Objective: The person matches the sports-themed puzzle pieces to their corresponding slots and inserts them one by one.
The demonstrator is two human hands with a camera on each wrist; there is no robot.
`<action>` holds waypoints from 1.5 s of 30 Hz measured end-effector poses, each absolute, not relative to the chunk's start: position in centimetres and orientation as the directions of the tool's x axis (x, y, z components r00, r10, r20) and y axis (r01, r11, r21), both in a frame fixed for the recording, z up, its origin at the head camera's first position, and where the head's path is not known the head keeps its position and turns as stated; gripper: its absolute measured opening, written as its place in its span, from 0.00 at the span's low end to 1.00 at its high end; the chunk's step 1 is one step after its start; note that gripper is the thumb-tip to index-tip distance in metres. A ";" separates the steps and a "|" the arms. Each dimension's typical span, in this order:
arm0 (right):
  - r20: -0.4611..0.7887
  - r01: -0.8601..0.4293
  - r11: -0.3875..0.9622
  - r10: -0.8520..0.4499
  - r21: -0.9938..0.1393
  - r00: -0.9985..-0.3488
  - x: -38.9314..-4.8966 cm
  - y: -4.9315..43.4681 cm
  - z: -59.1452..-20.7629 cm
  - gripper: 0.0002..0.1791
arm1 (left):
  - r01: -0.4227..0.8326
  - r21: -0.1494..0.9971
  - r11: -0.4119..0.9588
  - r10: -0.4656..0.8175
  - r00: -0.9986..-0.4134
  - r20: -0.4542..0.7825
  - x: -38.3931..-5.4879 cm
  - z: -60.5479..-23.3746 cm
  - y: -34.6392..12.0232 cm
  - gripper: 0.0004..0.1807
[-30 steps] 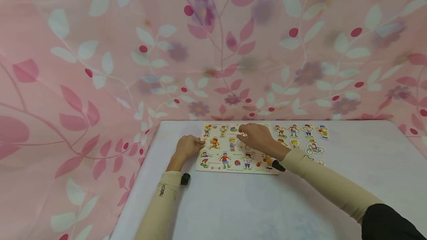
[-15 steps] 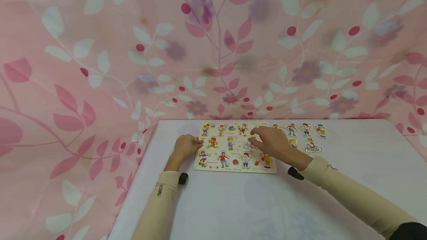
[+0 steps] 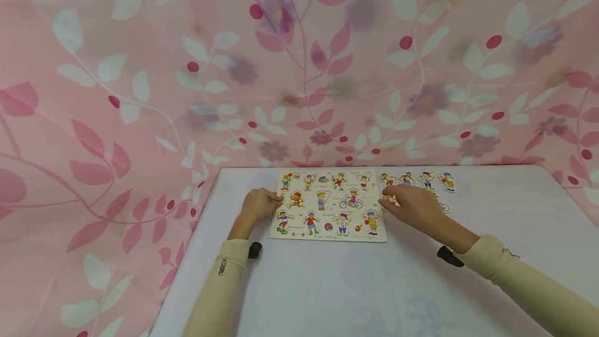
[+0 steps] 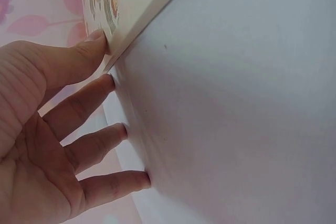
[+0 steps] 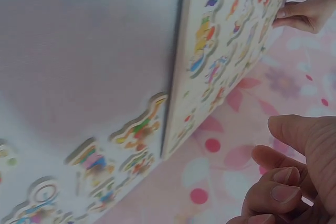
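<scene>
My left hand [image 3: 257, 208] pinches the left edge of a cream wooden puzzle board [image 3: 296, 216]. In the left wrist view its thumb lies on the board's face, the index fingertip is at the edge, and the other fingertips touch the cloth. Cut-out children playing sports, one on a bicycle, show in rows on the board. Just past the board's right edge is my right hand [image 3: 416, 211], over loose puzzle pieces [image 3: 447, 182] that it partly hides. From the right wrist view, that hand [image 5: 310, 166] holds nothing; thumb and index finger stand apart, the other fingers loosely curled.
A white cloth covers the table [image 3: 327, 285]. Behind it hangs a pink curtain [image 3: 262, 66] with leaves and flowers. Several loose pieces [image 5: 139, 127] lie flat beside the board's right edge. Dark devices [image 3: 450, 256] sit at both wrists.
My right hand has moved right, from over the board's upper middle to the loose pieces, uncovering the bicycle and tennis figures. The left hand stays at the board's left edge.
</scene>
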State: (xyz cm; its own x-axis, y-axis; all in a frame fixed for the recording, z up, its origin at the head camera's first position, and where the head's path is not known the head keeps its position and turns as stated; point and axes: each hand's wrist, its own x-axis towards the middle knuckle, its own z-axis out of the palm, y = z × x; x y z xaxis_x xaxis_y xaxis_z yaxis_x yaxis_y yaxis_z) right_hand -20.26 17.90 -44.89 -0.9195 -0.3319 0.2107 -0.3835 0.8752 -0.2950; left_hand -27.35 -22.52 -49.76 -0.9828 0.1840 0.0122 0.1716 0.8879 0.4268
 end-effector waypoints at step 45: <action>0.029 -0.171 0.931 -0.171 -0.322 -0.985 -14.5 28.2 -48.4 0.14 | 0.182 0.415 0.891 0.194 -0.981 0.014 -27.3 -49.7 -22.4 0.09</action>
State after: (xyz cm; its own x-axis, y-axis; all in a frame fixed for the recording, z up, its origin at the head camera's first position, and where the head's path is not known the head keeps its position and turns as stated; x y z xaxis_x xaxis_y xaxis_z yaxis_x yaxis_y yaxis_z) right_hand -14.50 28.16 -48.38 -0.9848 -0.1709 0.0294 -0.1712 0.9313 -0.3215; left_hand -27.29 -22.43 -49.70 -0.9808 0.1944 0.0139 0.1825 0.8913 0.4150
